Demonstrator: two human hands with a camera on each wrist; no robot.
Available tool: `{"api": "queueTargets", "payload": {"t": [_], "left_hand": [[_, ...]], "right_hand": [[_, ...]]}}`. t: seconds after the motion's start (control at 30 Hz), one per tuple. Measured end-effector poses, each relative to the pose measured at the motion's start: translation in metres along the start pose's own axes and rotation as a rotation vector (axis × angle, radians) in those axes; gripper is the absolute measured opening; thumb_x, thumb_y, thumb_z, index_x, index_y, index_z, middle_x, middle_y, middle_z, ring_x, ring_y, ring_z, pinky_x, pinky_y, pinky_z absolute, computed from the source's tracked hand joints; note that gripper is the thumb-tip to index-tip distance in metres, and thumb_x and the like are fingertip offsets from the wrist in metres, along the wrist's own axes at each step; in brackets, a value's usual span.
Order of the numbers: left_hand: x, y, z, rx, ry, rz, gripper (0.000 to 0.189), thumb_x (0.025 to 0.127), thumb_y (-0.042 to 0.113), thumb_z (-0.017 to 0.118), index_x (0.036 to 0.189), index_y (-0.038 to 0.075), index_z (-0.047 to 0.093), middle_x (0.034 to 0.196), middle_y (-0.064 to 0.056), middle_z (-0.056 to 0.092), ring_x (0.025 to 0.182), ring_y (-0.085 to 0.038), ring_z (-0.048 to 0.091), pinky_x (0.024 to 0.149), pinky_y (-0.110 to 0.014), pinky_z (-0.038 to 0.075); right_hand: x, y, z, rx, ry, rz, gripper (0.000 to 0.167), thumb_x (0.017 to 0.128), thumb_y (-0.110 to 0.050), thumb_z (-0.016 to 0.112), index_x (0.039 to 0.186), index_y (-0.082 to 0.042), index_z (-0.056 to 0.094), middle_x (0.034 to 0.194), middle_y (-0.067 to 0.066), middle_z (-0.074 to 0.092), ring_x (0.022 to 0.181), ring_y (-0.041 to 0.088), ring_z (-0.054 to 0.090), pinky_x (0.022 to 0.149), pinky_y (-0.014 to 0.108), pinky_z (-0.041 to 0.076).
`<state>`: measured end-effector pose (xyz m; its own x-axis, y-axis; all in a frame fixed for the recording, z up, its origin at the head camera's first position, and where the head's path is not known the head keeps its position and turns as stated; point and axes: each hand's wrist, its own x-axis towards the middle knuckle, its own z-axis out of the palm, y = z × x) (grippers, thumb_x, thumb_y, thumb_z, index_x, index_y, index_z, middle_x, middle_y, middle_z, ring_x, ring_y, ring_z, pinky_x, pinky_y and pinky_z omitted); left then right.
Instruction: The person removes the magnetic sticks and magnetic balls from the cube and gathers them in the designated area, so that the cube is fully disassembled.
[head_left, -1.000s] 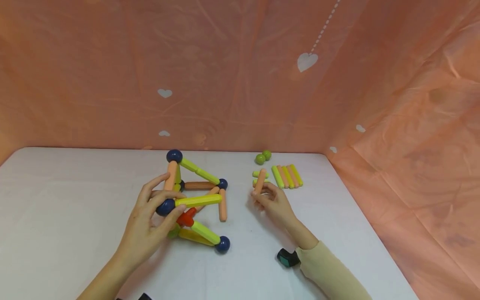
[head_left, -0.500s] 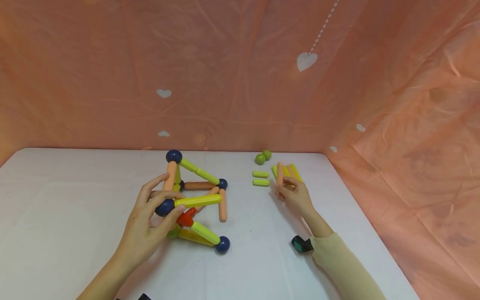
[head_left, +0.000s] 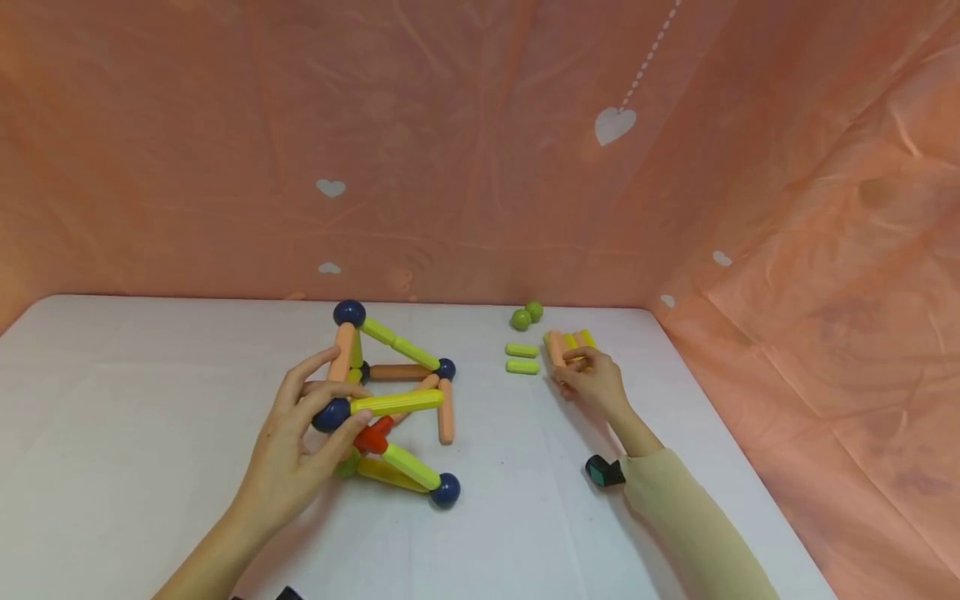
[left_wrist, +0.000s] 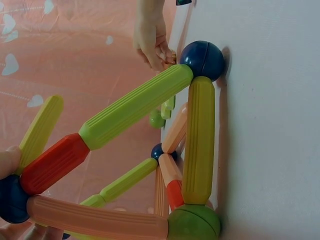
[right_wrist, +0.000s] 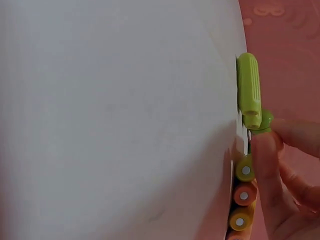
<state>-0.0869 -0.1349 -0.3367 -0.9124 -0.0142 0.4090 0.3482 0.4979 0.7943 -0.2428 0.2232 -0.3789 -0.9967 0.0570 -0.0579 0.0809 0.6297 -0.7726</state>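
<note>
In the head view my left hand [head_left: 296,433] holds a magnetic stick-and-ball frame at a dark blue ball [head_left: 331,415] and the yellow rod [head_left: 397,402] sticking out from it. The left wrist view shows a red piece [left_wrist: 55,164] and a light green rod [left_wrist: 135,107] slanting down to another blue ball [left_wrist: 202,61] on the table. A green ball [left_wrist: 194,222] forms a further corner. My right hand [head_left: 592,383] pinches an orange rod [head_left: 556,347] by its near end, right over the row of rods [head_left: 587,337]; in the right wrist view the fingers hide that rod.
Two short light green rods [head_left: 522,367] lie left of the row, with two green balls [head_left: 521,319] behind them. An orange curtain [head_left: 480,167] hangs along the white table's [head_left: 150,417] back edge and right side.
My right hand has carried the orange rod rightward to the row of rods and lowered it there. The left hand and the frame have stayed in place.
</note>
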Motion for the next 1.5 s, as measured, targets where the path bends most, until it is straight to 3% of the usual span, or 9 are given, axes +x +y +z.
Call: {"api": "queueTargets", "payload": {"t": [0.17,0.43,0.57,0.77,0.87,1.13,1.37,1.5], "left_hand": [[0.001,-0.001,0.000,0.010,-0.001,-0.007,0.014,0.090,0.015,0.068,0.104,0.013,0.067,0.150,-0.004,0.034,0.110,-0.021,0.046,0.090,-0.056,0.040],[0.001,0.000,-0.001,0.009,-0.011,-0.018,0.014,0.090,0.016,0.068,0.104,0.014,0.067,0.150,-0.003,0.032,0.112,-0.023,0.045,0.089,-0.055,0.040],[0.001,0.001,0.000,0.010,-0.015,-0.026,0.014,0.090,0.017,0.067,0.104,0.015,0.067,0.151,-0.002,0.032,0.112,-0.023,0.045,0.088,-0.055,0.040],[0.001,0.001,0.000,0.005,-0.016,-0.023,0.014,0.090,0.017,0.068,0.104,0.015,0.067,0.151,-0.002,0.032,0.113,-0.025,0.045,0.089,-0.055,0.040],[0.000,0.001,0.000,0.004,-0.009,-0.016,0.014,0.090,0.016,0.068,0.104,0.014,0.067,0.150,-0.003,0.033,0.111,-0.023,0.046,0.090,-0.056,0.040],[0.000,0.001,-0.001,0.002,0.002,0.000,0.015,0.089,0.014,0.069,0.104,0.015,0.068,0.150,-0.004,0.034,0.111,-0.024,0.046,0.090,-0.055,0.040],[0.001,-0.001,0.000,-0.001,0.001,-0.001,0.015,0.089,0.014,0.069,0.104,0.013,0.067,0.150,-0.004,0.034,0.111,-0.020,0.046,0.090,-0.055,0.040],[0.001,0.000,-0.001,-0.003,-0.003,-0.003,0.015,0.089,0.014,0.069,0.104,0.014,0.068,0.150,-0.004,0.034,0.111,-0.023,0.046,0.090,-0.055,0.040]], "right_hand": [[0.005,-0.002,0.003,-0.144,0.029,-0.007,0.027,0.083,-0.019,0.074,0.098,0.001,0.063,0.068,0.006,0.066,0.050,0.005,0.058,0.053,0.017,0.043],[0.008,-0.003,0.004,-0.148,0.032,0.058,0.022,0.083,-0.019,0.073,0.083,-0.001,0.060,0.060,0.006,0.066,0.051,0.007,0.061,0.053,0.017,0.043],[0.005,-0.004,0.001,-0.155,0.042,0.043,0.026,0.083,-0.023,0.073,0.074,-0.003,0.059,0.055,0.004,0.063,0.048,0.007,0.060,0.053,0.018,0.041],[-0.001,-0.002,-0.001,-0.084,0.062,0.045,0.029,0.086,-0.028,0.070,0.084,-0.001,0.060,0.057,0.005,0.063,0.046,0.011,0.058,0.050,0.020,0.044],[-0.008,-0.005,0.002,0.007,0.049,-0.009,0.030,0.088,-0.027,0.069,0.092,0.001,0.061,0.065,0.005,0.065,0.049,0.010,0.059,0.051,0.020,0.046],[-0.037,-0.031,0.019,0.327,-0.223,-0.171,0.028,0.092,-0.018,0.064,0.109,0.004,0.059,0.083,-0.001,0.064,0.068,0.009,0.064,0.064,0.024,0.053],[-0.062,-0.047,0.042,0.312,-0.499,-0.264,0.038,0.090,-0.017,0.067,0.119,0.005,0.057,0.096,0.006,0.064,0.076,0.012,0.064,0.067,0.026,0.053],[-0.076,-0.054,0.053,0.345,-0.577,-0.341,0.041,0.089,-0.016,0.069,0.121,0.005,0.056,0.100,0.011,0.063,0.080,0.012,0.065,0.068,0.025,0.054]]}}
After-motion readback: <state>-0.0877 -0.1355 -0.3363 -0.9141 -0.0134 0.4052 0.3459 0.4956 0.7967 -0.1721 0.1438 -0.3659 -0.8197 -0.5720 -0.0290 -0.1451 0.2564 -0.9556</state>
